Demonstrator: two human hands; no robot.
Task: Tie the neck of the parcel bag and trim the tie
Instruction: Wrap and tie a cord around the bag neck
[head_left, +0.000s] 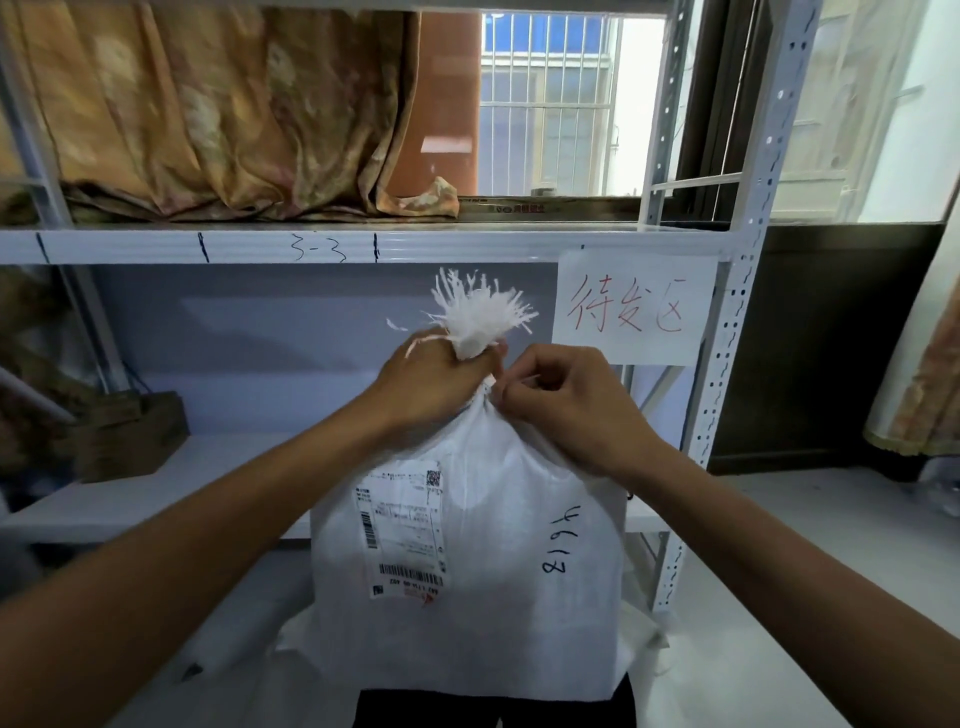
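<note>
Left hand (436, 371) fists the woven white parcel bag (467, 561) below its frayed neck (480, 317); right hand (561, 400) fingers pinch the thin tie (492, 387).

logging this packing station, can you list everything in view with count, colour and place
woven plastic parcel bag: one, white, centre, frayed gathered neck up
shipping label: one, white with barcodes, on the bag's front
thin tie: one, pale, at the neck by the left hand
metal shelving rack: one, white, behind the bag
paper sign: one, white with red writing, on the rack
draped curtain: one, tan, upper shelf
wooden box: one, brown, lower shelf left
left hand: gripping the neck
right hand: pinching at the neck
</note>
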